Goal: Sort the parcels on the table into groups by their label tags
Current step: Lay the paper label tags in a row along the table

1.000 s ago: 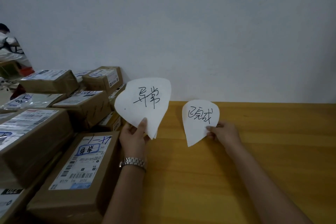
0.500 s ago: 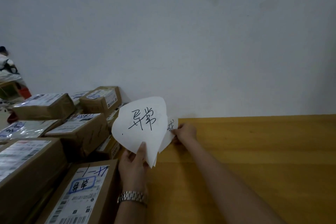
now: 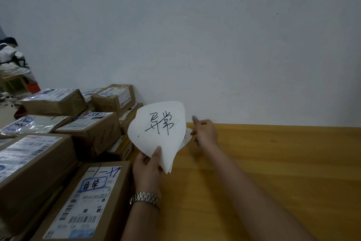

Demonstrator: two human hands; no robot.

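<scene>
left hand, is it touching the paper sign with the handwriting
Touching. The head view shows the left hand pinching the lower corner of the paper sign, thumb pressed on its front.

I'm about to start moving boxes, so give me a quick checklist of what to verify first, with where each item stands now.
1. Sign sheets gripped: ok, left hand pinches the paper sheets at their lower corner.
2. Top sheet legible: ok, handwriting faces the camera.
3. Second sign laid flat on the table: cannot tell, the small sheet is mostly hidden.
4. Right hand free: ok, fingers open beside the small sheet.
5. Sorting space: ok, bare wood right of the hands.
6. Nearest parcel tag readable: ok, blue-framed mark shows.
</scene>
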